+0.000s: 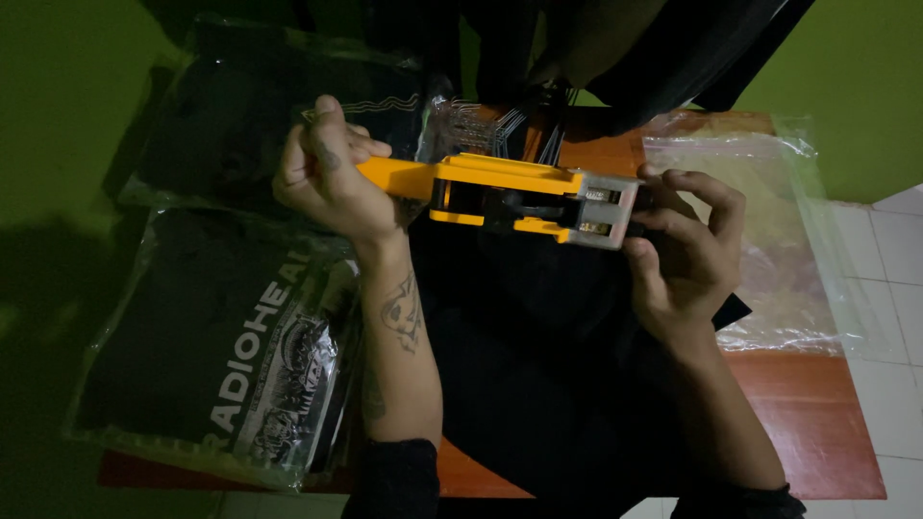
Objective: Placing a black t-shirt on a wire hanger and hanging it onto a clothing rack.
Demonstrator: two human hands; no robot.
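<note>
At the frame's centre, the left hand (pixel 327 178) wraps closed round the handle of a yellow plastic tagging gun (pixel 510 197), held level, while the right hand (pixel 687 255) pinches its grey nose steady above black folded cloth (pixel 538 365).

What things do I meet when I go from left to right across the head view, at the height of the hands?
Bagged black garment → left hand → yellow tagging gun → right hand → empty clear plastic bag → white floor tiles.
</note>
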